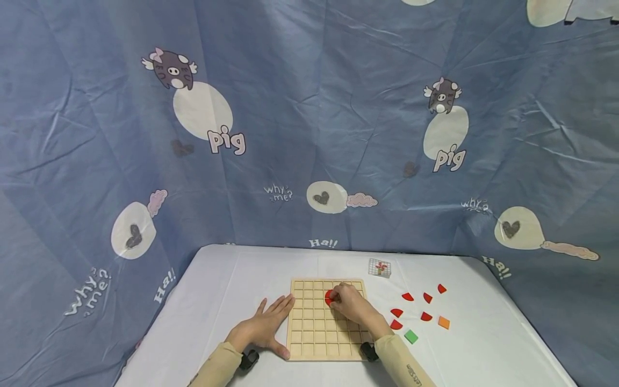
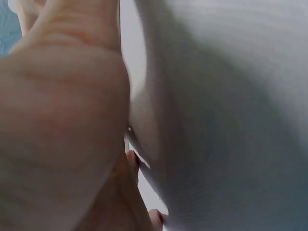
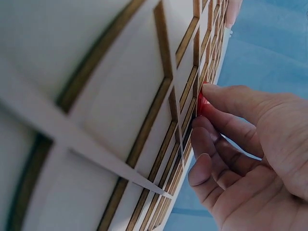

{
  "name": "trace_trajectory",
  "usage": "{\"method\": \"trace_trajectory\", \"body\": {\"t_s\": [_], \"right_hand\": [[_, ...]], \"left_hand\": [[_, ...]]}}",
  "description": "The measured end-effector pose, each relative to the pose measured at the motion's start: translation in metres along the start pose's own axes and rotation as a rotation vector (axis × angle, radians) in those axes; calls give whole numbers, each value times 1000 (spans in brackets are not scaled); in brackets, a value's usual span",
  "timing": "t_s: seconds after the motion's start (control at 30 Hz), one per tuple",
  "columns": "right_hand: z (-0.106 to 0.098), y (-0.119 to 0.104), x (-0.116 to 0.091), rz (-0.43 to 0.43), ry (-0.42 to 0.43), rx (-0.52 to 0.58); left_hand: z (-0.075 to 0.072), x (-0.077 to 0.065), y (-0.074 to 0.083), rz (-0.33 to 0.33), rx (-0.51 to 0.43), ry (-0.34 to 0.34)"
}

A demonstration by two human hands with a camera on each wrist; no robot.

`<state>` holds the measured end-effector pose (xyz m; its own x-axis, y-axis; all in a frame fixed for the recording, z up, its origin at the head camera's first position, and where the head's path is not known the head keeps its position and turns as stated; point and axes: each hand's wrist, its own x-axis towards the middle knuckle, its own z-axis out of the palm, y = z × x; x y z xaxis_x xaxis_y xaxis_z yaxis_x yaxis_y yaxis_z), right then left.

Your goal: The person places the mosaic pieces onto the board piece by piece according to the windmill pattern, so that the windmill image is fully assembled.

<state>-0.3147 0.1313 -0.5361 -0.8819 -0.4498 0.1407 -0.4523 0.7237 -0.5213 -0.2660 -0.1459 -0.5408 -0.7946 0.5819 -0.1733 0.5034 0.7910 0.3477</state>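
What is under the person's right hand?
Under the right hand is the gridded wooden board, with at least one red piece partly visible. The board area directly below the hand is covered; any contents there cannot be seen.

sleeves: pale beige | right sleeve: dark lettering | black wrist devices | hands: bare

Blue curtain is filling the upper frame and running down both sides. Upper left: dark pig is perching on a pale oval. Upper right: second pig is matching it. Centre: grey heart is showing on another oval, pink cloud adjoining right. Lower frame: white cloth is spreading, "Ha!!" lettering sitting just above its far edge.
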Motion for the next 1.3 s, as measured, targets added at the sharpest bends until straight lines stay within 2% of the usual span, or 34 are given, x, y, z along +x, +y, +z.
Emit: {"method": "trace_trajectory", "body": {"t_s": [0.5,0.8,1.0,1.3], "right_hand": [[-1,0,0,-17,12,-18],[-15,5,-7,-33,50,8],[-30,17,-23,7,88,14],[-50,44,-49,115,106,14]], "left_hand": [[2,1,-1,-1,-15,-3],[2,1,-3,-2,-5,-3],[3,2,-3,-7,-19,-6],[4,3,-4,-11,-8,-6]]}}
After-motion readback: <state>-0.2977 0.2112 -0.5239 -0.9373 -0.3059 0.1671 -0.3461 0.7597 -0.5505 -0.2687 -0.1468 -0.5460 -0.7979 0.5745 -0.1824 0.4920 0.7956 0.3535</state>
